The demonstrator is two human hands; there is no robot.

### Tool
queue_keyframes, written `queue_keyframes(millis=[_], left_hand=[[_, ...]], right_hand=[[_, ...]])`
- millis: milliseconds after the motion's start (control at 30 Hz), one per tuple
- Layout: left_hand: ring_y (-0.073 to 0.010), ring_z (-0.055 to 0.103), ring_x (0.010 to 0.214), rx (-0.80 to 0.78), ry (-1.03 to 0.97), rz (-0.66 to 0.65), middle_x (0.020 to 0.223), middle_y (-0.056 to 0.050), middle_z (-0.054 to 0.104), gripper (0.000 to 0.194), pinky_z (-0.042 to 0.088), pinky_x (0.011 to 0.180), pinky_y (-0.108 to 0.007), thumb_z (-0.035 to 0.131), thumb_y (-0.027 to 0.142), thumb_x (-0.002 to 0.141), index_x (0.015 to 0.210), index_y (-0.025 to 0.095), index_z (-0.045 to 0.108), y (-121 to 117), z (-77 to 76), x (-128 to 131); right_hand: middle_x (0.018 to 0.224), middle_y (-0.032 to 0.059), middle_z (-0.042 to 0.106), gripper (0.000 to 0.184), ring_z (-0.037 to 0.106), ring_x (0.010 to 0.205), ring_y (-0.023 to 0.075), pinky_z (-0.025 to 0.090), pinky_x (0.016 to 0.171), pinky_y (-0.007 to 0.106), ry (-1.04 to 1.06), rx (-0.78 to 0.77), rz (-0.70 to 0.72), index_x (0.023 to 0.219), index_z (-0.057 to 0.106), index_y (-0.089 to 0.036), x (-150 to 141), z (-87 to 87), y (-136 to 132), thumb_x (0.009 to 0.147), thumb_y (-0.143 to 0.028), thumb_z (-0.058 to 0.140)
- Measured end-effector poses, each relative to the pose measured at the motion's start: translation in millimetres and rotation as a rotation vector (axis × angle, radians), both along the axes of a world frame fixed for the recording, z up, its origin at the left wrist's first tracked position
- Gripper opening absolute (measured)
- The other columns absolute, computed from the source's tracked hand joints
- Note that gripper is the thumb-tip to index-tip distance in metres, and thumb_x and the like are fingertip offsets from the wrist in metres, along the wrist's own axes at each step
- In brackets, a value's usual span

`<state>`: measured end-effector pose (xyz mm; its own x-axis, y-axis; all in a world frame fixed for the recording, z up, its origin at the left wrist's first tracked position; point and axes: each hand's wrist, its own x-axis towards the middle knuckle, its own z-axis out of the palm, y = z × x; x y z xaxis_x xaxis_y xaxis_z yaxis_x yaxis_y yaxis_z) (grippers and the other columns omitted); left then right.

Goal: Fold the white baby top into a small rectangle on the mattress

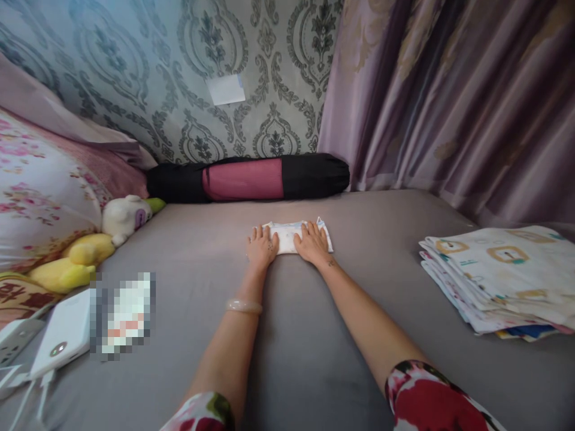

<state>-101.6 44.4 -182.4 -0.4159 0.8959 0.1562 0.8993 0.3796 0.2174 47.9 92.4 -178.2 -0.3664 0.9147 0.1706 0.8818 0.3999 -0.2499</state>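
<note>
A small folded white cloth [286,239] with a bluish back edge lies flat on the grey bed sheet [359,251]. My left hand [263,244] rests palm down on its left end, with the fingers spread. On the right end, my right hand [313,242] is pressed flat, its fingers stretched away from me. A thin loop or corner sticks up behind the right fingers; I cannot tell which. Both palms cover parts of the cloth, and neither hand grips it.
A stack of folded printed cloths [503,275] lies at the right. Along the wall is a long black and pink bag [245,179]. Plush toys [123,218], a white power bank [65,329] with cables and a power strip [18,338] are on the left, near a blurred-out item [130,317].
</note>
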Motion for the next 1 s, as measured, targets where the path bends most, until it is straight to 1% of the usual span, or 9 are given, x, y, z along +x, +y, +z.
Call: queue_keyframes(millis=[133,233,400,567,633,700,800,867,1000], left_hand=[[-0.0286,0.033,0.140,0.027,0.001,0.016,0.153,-0.015,0.035,0.057,0.030,0.112,-0.046,0.030,0.043,0.095,0.142,0.013,0.043,-2.2,0.7,-3.9],[-0.0278,0.036,0.139,0.014,0.001,0.025,0.151,-0.016,0.037,0.059,0.030,0.113,-0.044,0.031,0.042,0.095,0.143,0.010,0.041,-5.0,2.5,-11.8],[-0.0280,0.031,0.141,-0.048,-0.056,0.019,0.152,-0.016,0.037,0.065,0.024,0.116,-0.045,0.027,0.044,0.095,0.147,0.005,0.032,-8.5,2.5,-24.7],[-0.0289,0.029,0.142,-0.048,-0.068,0.005,0.152,-0.017,0.034,0.067,0.023,0.116,-0.047,0.025,0.046,0.096,0.147,0.004,0.030,-10.2,3.3,-25.2],[-0.0295,0.029,0.142,-0.004,-0.038,0.024,0.152,-0.017,0.035,0.065,0.021,0.116,-0.050,0.024,0.046,0.096,0.146,0.005,0.034,-10.6,7.9,-21.6],[-0.0291,0.027,0.143,0.094,0.032,0.032,0.152,-0.016,0.036,0.063,0.017,0.117,-0.052,0.023,0.046,0.097,0.144,0.007,0.038,-10.6,13.8,-16.4],[-0.0264,0.026,0.143,0.204,0.125,-0.020,0.151,-0.014,0.038,0.060,0.011,0.118,-0.051,0.020,0.045,0.098,0.142,0.011,0.043,-9.7,19.0,-8.5],[-0.0261,0.028,0.143,0.155,0.121,-0.051,0.151,-0.014,0.039,0.058,0.012,0.118,-0.050,0.020,0.045,0.098,0.140,0.014,0.045,-9.1,17.6,-5.5],[-0.0290,0.029,0.142,-0.046,0.043,-0.072,0.153,-0.016,0.033,0.057,0.023,0.114,-0.051,0.022,0.047,0.098,0.141,0.016,0.042,-8.7,9.8,-6.4]], right_hand=[[0.152,0.0167,0.035,0.060,0.025,0.142,0.0271,0.015,0.114,0.041,-0.009,-0.003,-0.009,0.144,0.039,-0.004,4.9,0.0,4.4,0.097,-0.039,0.029],[0.154,0.0171,0.031,0.061,0.022,0.143,0.0282,0.018,0.114,0.042,-0.030,0.003,-0.041,0.145,0.038,-0.003,11.5,-0.3,8.1,0.097,-0.039,0.026],[0.155,0.0187,0.027,0.063,0.019,0.144,0.0291,0.021,0.112,0.043,-0.064,-0.027,-0.097,0.147,0.032,-0.001,19.3,-1.0,12.8,0.097,-0.040,0.026],[0.154,0.0185,0.029,0.063,0.020,0.143,0.0291,0.020,0.113,0.044,-0.062,-0.038,-0.097,0.146,0.033,-0.002,20.9,1.6,13.2,0.098,-0.040,0.025],[0.155,0.0179,0.029,0.061,0.019,0.144,0.0290,0.015,0.114,0.047,-0.062,-0.024,-0.084,0.147,0.033,-0.003,20.6,5.3,12.4,0.099,-0.040,0.024],[0.155,0.0172,0.028,0.060,0.018,0.144,0.0289,0.010,0.115,0.049,-0.053,0.004,-0.058,0.148,0.033,-0.005,19.5,10.1,10.9,0.099,-0.040,0.022],[0.156,0.0167,0.025,0.061,0.017,0.145,0.0280,0.008,0.116,0.048,-0.030,0.014,0.000,0.149,0.031,-0.007,16.9,15.0,7.9,0.100,-0.041,0.020],[0.157,0.0168,0.024,0.061,0.017,0.145,0.0275,0.011,0.116,0.045,-0.031,-0.018,0.027,0.149,0.030,-0.007,15.6,14.2,6.0,0.100,-0.042,0.019],[0.156,0.0172,0.024,0.062,0.016,0.145,0.0278,0.014,0.115,0.044,-0.066,-0.078,0.015,0.149,0.030,-0.007,15.2,6.5,4.9,0.099,-0.043,0.021]])
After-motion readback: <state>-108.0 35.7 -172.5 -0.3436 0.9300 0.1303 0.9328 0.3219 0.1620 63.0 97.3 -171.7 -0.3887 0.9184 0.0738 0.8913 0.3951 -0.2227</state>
